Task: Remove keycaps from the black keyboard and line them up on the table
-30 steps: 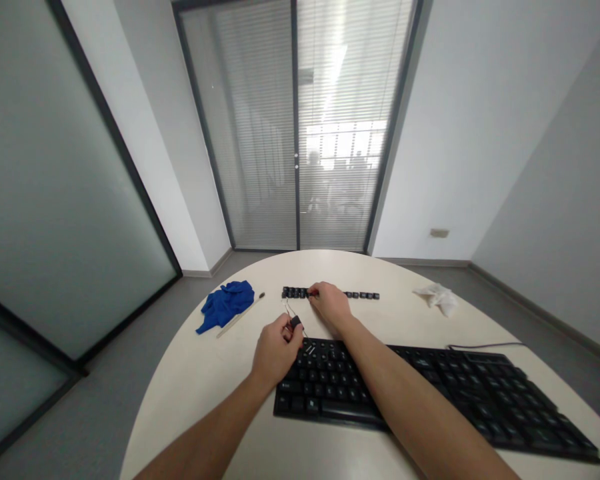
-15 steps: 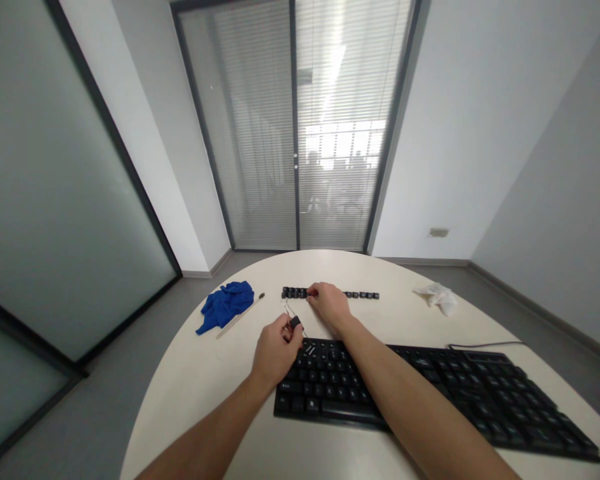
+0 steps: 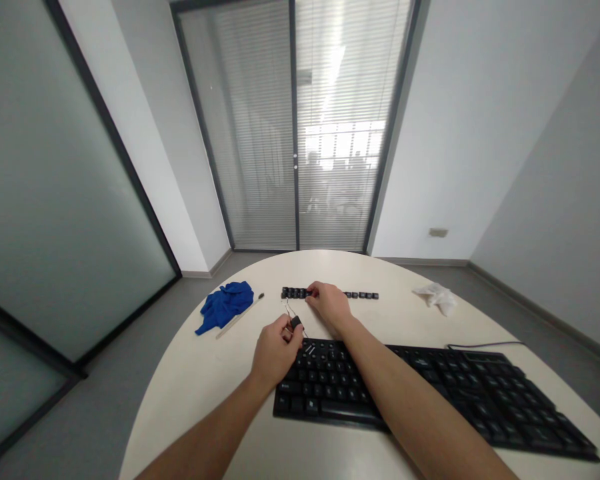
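On table (image 3: pixel 195 393), keyboard (image 3: pixel 455 383), long axis left-to-right

- Ahead of me, 2 glass panels (image 3: pixel 245 133) with blinds (image 3: pixel 337 227), brighter on the right
- White walls (image 3: pixel 470 133), grey floor (image 3: pixel 125 347)
- A pale table (image 3: pixel 195 373) with a curved edge

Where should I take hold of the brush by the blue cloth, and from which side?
The brush is probably best pinched mid-handle, coming from the right: it lies slim and flat, dark end pointing away, and the blue cloth crowds its left side.
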A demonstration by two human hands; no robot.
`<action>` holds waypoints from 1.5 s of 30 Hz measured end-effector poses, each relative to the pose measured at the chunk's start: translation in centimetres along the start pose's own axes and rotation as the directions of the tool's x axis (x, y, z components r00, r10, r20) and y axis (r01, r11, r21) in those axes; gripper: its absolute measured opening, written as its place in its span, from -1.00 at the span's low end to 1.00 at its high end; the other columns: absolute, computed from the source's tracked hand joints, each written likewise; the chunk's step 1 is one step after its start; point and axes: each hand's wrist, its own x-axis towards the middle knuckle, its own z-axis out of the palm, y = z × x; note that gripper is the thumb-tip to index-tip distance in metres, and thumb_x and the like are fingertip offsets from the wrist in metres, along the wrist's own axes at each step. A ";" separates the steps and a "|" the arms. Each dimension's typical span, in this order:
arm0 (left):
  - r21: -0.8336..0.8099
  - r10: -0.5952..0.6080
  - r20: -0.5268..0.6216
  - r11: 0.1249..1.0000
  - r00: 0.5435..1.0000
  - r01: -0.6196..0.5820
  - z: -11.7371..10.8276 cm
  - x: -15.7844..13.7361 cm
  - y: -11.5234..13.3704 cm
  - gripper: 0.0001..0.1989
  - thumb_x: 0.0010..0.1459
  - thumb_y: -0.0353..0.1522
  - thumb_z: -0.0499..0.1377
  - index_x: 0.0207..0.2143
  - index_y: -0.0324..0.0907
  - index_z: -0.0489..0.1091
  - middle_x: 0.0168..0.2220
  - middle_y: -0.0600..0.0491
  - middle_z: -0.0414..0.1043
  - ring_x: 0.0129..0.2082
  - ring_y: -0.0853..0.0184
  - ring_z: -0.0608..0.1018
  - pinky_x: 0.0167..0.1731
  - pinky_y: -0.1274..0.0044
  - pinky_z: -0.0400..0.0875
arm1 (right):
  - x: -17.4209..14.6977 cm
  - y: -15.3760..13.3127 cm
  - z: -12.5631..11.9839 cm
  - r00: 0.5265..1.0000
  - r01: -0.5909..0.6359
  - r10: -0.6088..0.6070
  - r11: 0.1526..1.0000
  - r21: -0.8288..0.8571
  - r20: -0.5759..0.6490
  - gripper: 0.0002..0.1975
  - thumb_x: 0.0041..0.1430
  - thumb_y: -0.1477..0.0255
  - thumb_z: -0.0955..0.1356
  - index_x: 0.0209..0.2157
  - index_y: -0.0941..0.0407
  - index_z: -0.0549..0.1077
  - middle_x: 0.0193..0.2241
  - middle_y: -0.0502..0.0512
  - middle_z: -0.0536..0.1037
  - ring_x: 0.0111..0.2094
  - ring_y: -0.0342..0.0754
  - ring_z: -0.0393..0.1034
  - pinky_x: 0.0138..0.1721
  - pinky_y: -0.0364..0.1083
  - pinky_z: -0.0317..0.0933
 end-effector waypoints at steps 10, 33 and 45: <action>-0.028 0.048 0.017 0.998 0.999 -0.047 -0.1 0.0 0.5 -0.77 0.19 -0.25 0.11 -0.47 -0.17 0.35 -0.56 0.10 0.48 -0.57 0.36 0.52 -0.52 0.59 0.32 | -2.1 -0.2 -4.5 0.978 0.051 -0.039 0.997 -0.051 0.206 -0.85 0.10 0.35 0.37 -0.29 0.07 0.56 -0.30 0.13 0.61 -0.28 0.03 0.49 -0.28 -0.09 0.25; 0.026 0.148 0.233 0.987 0.961 -0.159 -1.5 -0.3 2.2 -0.74 0.20 -0.26 0.13 -0.50 -0.17 0.45 -0.55 0.10 0.48 -0.54 0.36 0.45 -0.49 0.59 0.25 | -12.5 3.7 -7.9 0.816 0.337 -0.480 0.848 0.408 0.323 -0.30 0.03 0.07 0.43 0.18 0.04 0.34 0.15 0.22 0.34 0.14 0.13 0.24 0.20 0.06 0.07; 0.049 0.081 0.250 0.994 0.965 -0.096 -0.9 -0.8 2.4 -0.81 0.20 -0.27 0.13 -0.43 -0.16 0.39 -0.51 0.08 0.49 -0.51 0.33 0.51 -0.47 0.56 0.33 | -12.9 3.3 -7.6 0.820 0.431 -0.513 0.845 0.318 0.252 -0.38 0.10 0.13 0.39 0.16 0.05 0.34 0.13 0.20 0.36 0.13 0.12 0.25 0.17 0.07 0.11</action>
